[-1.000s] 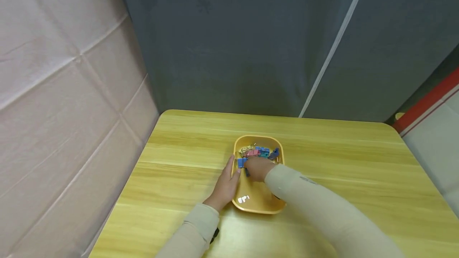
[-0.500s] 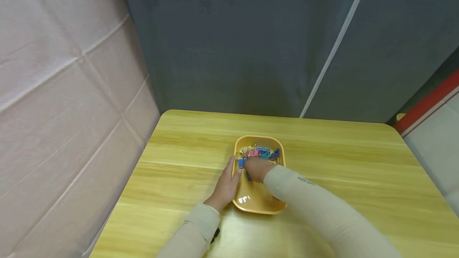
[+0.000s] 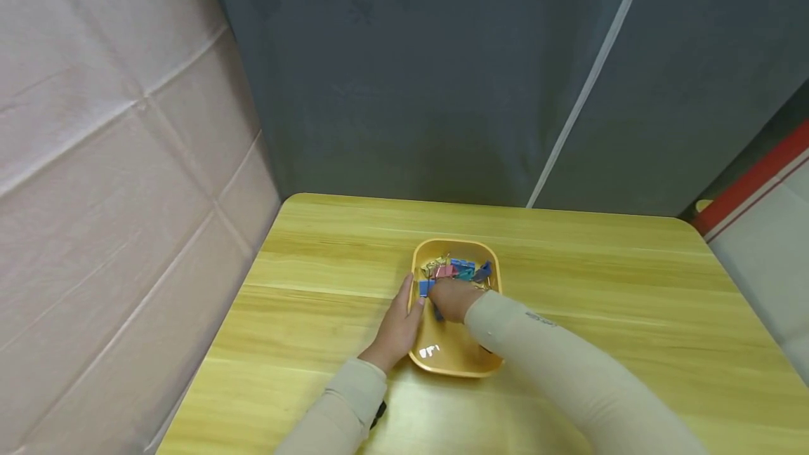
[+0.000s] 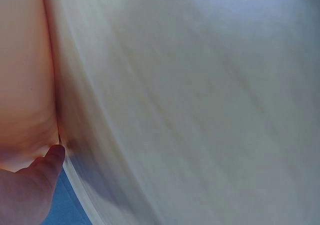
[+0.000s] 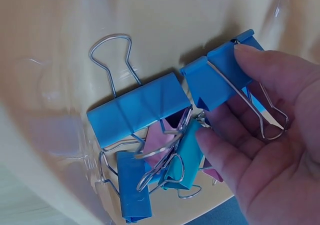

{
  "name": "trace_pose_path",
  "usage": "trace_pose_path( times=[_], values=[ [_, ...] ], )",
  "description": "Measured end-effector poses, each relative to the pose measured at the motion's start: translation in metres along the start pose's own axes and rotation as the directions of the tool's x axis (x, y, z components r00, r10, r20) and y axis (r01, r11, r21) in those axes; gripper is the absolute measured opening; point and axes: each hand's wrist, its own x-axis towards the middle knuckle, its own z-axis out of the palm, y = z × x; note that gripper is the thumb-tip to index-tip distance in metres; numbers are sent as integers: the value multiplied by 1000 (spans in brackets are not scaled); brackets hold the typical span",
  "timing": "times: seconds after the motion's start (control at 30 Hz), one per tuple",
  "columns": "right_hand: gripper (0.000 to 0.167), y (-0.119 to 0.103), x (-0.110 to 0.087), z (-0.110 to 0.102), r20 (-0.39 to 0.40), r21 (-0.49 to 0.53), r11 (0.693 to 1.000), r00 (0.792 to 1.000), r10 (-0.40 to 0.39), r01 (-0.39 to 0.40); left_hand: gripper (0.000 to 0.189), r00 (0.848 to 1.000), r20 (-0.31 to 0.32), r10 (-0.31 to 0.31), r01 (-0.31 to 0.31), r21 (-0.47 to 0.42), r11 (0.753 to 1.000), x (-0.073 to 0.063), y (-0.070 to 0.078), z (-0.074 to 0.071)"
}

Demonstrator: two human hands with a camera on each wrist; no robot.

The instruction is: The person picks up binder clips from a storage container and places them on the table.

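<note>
A yellow-orange plastic tray [image 3: 458,364] sits on the table with several binder clips gathered toward its far end. My left hand [image 3: 395,328] holds the tray's left side, fingers along the outer wall and thumb over the rim. In the left wrist view a fingertip [image 4: 56,155] meets the tray wall. My right hand [image 5: 275,120] is inside the tray and pinches a blue binder clip [image 5: 217,82] by thumb and fingers. Beside it lies a larger blue binder clip [image 5: 140,107], with a teal clip [image 5: 185,155], a pink clip [image 5: 159,142] and a narrow blue clip [image 5: 134,187] close by.
The wooden table [image 3: 303,279] extends on both sides of the tray. A dark grey partition [image 3: 411,90] rises behind it, a pale covered wall [image 3: 126,230] stands at the left, and a red strip [image 3: 758,174] runs at the right.
The dark clip under my right hand has shifted slightly toward the near end of the tray. My left hand keeps its place at the tray's side.
</note>
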Motion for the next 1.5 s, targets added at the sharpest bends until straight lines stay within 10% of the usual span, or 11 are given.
trace_pose_path(
  times=[1.5],
  values=[
    [8, 3, -32, -20, -52, 61, 983, 984, -168, 171, 59, 1000, 0, -7, 7, 28, 1000, 1, 0, -1]
  ],
)
